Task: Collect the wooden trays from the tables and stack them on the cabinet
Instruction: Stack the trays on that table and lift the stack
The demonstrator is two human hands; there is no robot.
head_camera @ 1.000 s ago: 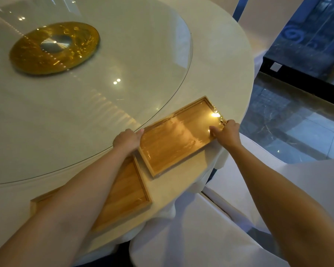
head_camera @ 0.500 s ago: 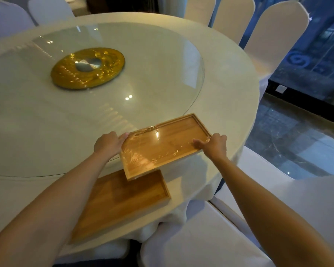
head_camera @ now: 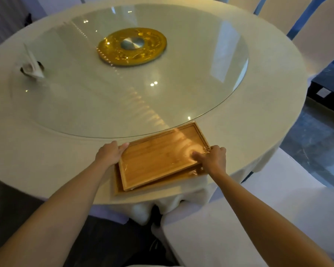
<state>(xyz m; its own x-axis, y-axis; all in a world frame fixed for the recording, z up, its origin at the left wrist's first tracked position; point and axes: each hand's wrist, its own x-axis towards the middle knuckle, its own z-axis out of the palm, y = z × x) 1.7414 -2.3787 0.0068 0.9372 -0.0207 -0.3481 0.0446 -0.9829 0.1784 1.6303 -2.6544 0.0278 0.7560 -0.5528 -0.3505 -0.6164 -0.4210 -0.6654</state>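
Note:
Two wooden trays lie stacked at the near edge of the round table (head_camera: 46,160). The upper tray (head_camera: 158,158), wrapped in clear film, rests slightly askew on the lower tray (head_camera: 118,187), of which only the left and front rim shows. My left hand (head_camera: 109,154) grips the upper tray's left end with the thumb on its rim. At the right end my right hand (head_camera: 212,159) holds that same tray, fingers pressed onto its inner floor.
A glass turntable (head_camera: 181,97) with a gold disc (head_camera: 132,46) covers the table's middle. A folded napkin in a holder (head_camera: 32,69) stands at the left. White-covered chairs stand near right (head_camera: 229,228) and at the back right (head_camera: 316,35). Dark tiled floor lies to the right.
Both hands carried the film-wrapped tray left and toward me, and it now sits on top of the second tray. The view has swung left, showing more of the table.

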